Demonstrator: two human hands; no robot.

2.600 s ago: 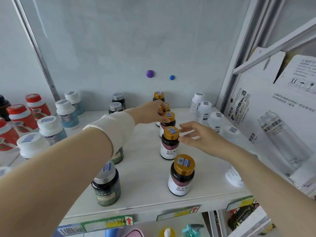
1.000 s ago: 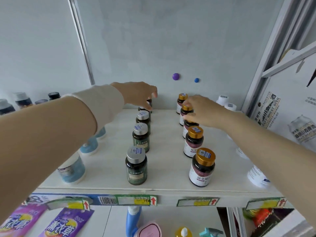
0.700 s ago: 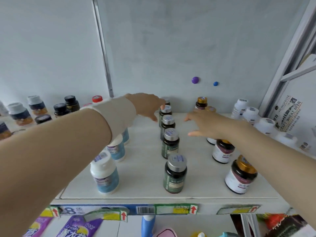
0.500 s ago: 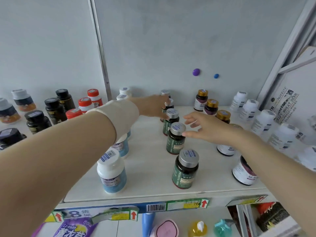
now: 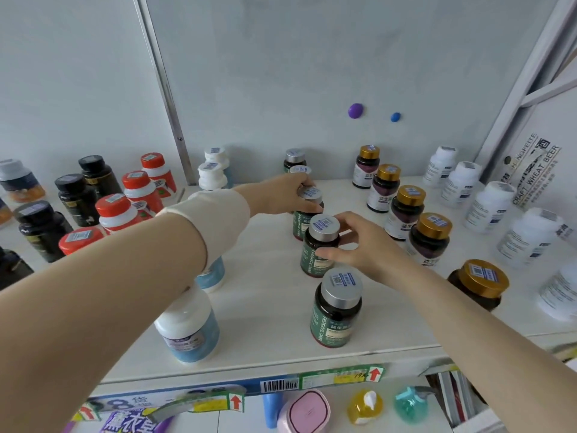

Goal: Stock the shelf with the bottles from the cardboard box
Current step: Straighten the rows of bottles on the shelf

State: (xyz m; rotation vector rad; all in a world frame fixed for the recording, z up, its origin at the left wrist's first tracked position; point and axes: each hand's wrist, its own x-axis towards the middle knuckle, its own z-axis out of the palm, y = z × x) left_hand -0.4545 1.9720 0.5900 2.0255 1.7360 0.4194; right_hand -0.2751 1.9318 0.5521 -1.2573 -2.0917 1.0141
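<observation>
The left arm reaches in from the lower left across the shelf (image 5: 265, 295), forearm raised over the white bottles with blue labels (image 5: 187, 329), a cream cuff at the wrist. The left hand (image 5: 281, 195) lies palm-inward against the third green bottle (image 5: 307, 214) in a row of silver-capped green bottles; its fingers curl over the far side of the cap and the thumb comes round below, so it grips the bottle at the top.

The right arm comes in from the lower right, angled toward the same row. The right hand (image 5: 356, 245) holds the second green bottle (image 5: 318, 248): the thumb presses the side of the dark body just under the cap, and the fingers bend round the far side of the cap (a loose pinch rather than a full fist). Both bottles stand upright on the shelf.

The front green bottle (image 5: 337, 310) stands free, close to the shelf's front edge, just ahead of the right thumb. Two more green bottles sit behind the left hand, near the back wall. To the right runs a row of gold-capped bottles (image 5: 406, 210), with the right forearm crossing the lane between the two rows. Beyond that stand plain white bottles (image 5: 487, 204), and the cardboard box (image 5: 537, 164) leans at the far right. Bare shelf shows between the blue-labelled bottles and the green row
</observation>
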